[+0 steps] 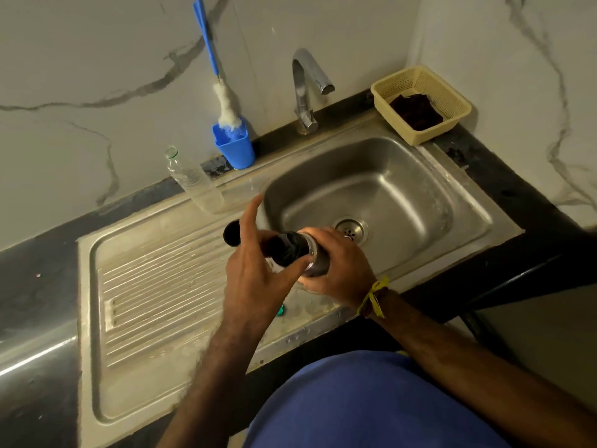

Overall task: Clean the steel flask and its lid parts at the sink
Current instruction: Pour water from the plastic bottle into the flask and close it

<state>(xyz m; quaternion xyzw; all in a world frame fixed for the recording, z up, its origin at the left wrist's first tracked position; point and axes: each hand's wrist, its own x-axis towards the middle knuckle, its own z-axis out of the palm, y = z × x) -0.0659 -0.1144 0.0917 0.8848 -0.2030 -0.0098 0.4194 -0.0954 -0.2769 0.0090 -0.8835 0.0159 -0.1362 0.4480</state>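
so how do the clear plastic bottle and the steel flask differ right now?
The clear plastic bottle stands upright on the drainboard, untouched; the steel flask lies roughly level over the sink edge, gripped by the right hand. The bottle is see-through with an open mouth; the flask is opaque metal with a dark lid part at its mouth under the left hand.

No readable text anywhere around the sink.

The clear plastic bottle standing left of the sink basin carries no label that can be made out, and the blue cup behind the sink's left corner is plain. The tap at the sink's back edge shows no brand mark, nor does the cream basket on the counter behind the sink's right corner. The dark-topped steel flask held over the sink's near edge shows no print on the part in view.
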